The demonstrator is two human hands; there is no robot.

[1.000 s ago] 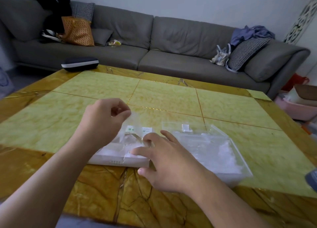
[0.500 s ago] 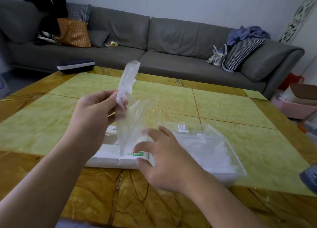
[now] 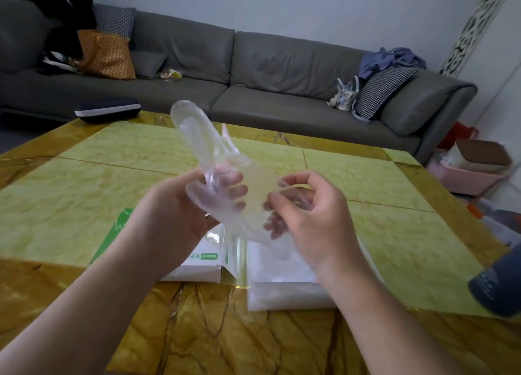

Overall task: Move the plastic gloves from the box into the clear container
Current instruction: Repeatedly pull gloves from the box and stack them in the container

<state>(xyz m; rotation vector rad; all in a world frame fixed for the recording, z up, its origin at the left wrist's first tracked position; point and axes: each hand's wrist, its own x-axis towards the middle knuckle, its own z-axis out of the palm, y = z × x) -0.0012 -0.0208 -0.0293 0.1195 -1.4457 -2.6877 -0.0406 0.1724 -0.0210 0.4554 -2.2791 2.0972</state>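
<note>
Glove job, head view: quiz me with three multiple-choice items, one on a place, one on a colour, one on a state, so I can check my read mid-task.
1. Where does the clear container lie relative to the box?
A. to its right
B. to its left
C. on top of it

2. What colour is the print on the box?
A. red
B. green
C. blue

3. What is the state of the glove?
A. still flat inside the box
B. lying in the container
C. held up in the air by both hands

Answers:
1. A: the container sits on the table beside the box's right end.
2. B: the flap and logo are green on white.
3. C: the left hand grips it and the right hand pinches its other edge, above the box and container.
</note>
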